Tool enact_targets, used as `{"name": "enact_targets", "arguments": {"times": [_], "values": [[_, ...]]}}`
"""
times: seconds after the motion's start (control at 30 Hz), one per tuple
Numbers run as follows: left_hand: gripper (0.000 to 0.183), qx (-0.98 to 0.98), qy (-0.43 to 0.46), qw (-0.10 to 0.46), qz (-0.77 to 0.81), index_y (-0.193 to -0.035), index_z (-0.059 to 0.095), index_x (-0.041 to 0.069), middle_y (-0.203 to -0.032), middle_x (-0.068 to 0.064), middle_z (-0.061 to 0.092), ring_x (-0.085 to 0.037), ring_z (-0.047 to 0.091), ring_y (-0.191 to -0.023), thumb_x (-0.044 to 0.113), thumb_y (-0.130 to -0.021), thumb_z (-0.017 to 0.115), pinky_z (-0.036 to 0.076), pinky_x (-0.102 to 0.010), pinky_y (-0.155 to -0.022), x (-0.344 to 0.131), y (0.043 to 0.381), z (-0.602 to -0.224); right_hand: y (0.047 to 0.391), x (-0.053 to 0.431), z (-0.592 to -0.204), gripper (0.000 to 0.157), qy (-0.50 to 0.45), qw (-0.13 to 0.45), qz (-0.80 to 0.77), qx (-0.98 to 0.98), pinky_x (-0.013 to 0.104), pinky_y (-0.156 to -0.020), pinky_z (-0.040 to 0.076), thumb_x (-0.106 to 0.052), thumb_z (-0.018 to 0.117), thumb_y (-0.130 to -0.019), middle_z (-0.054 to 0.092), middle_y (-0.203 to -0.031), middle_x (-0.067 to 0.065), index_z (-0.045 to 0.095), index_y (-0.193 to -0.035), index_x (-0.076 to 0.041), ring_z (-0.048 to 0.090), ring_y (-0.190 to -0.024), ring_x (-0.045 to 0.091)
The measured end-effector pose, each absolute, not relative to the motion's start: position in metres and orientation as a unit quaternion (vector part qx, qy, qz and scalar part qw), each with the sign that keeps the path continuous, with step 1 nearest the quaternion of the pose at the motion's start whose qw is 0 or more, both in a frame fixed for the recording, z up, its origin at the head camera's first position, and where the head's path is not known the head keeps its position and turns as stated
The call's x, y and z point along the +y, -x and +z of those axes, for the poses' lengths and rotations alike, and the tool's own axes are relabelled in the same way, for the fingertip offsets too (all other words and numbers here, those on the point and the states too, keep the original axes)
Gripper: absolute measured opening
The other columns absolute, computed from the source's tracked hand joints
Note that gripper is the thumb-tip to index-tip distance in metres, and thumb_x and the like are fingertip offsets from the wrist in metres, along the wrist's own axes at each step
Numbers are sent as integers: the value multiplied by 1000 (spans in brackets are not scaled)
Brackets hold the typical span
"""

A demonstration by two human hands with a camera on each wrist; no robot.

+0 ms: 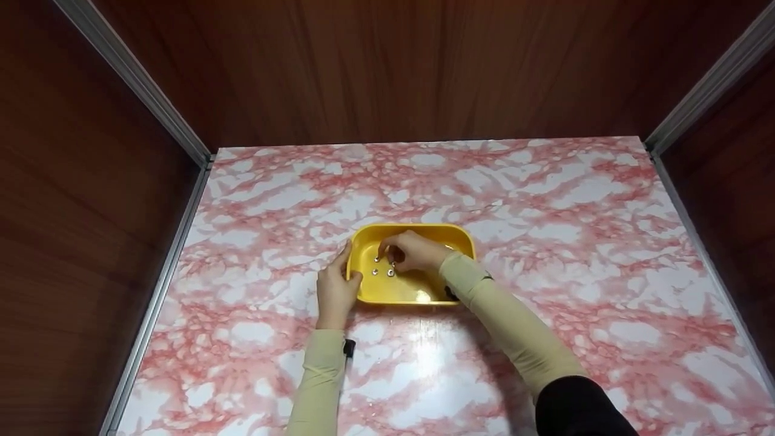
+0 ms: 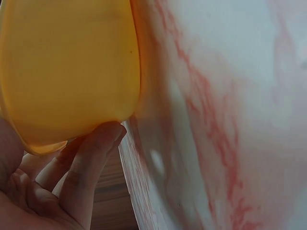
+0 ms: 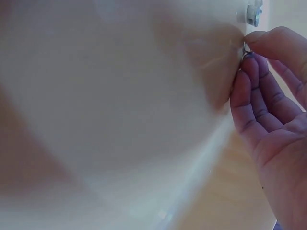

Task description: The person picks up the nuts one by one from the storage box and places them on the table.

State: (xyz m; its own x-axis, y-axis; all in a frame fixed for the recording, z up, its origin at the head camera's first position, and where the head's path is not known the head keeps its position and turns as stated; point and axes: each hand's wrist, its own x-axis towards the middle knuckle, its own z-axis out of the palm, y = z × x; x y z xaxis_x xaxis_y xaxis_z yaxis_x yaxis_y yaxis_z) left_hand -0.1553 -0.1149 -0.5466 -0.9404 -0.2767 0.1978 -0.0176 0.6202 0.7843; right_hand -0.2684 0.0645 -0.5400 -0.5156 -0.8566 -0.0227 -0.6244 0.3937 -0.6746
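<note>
A yellow plastic tray (image 1: 412,295) lies on the table with several small shiny metal nuts (image 1: 390,273) on its floor, toward the left side. My left hand (image 1: 337,293) grips the tray's left end, thumb over the rim and fingers along the outside wall. In the left wrist view, fingertips (image 2: 108,132) press against the tray's outer wall. My right hand (image 1: 418,250) reaches inside, low over the tray floor. Between its thumb and fingers, the right wrist view shows a small metal nut (image 3: 247,49), mostly hidden. Just beyond stands another nut (image 3: 254,13).
The tabletop (image 1: 290,254) has a red-and-white marbled surface. Dark wood-grain panels (image 1: 375,72) rise at the back and both sides, with grey metal strips (image 1: 145,91) along the corners.
</note>
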Motion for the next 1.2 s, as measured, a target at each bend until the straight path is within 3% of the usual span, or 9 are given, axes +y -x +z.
{"name": "enact_targets", "arguments": {"times": [0.5,0.97,1.2], "values": [[63,-893,-88,148,-416,-126,51,20,-110,-8,61,-18,49,-62,2,-68,65,42,-27,-55,-115,155,-546,266,67,-537,33,445,180,-296,826,22,-62,44,-1,63,-73,62,-80,2,60,-105,-7,53,-69,8],[64,-894,-85,147,-414,-127,50,20,-109,-11,61,-16,39,-45,2,-68,64,38,-27,-45,-114,155,-546,266,70,-529,31,452,170,-306,821,25,-64,44,-1,61,-74,62,-82,4,61,-105,-3,52,-72,11],[64,-895,-89,146,-411,-127,50,22,-110,-10,60,-15,39,-46,3,-68,65,38,-26,-45,-115,155,-546,265,72,-523,32,450,174,-316,817,25,-63,43,0,61,-74,61,-83,7,60,-106,-1,51,-71,12]]}}
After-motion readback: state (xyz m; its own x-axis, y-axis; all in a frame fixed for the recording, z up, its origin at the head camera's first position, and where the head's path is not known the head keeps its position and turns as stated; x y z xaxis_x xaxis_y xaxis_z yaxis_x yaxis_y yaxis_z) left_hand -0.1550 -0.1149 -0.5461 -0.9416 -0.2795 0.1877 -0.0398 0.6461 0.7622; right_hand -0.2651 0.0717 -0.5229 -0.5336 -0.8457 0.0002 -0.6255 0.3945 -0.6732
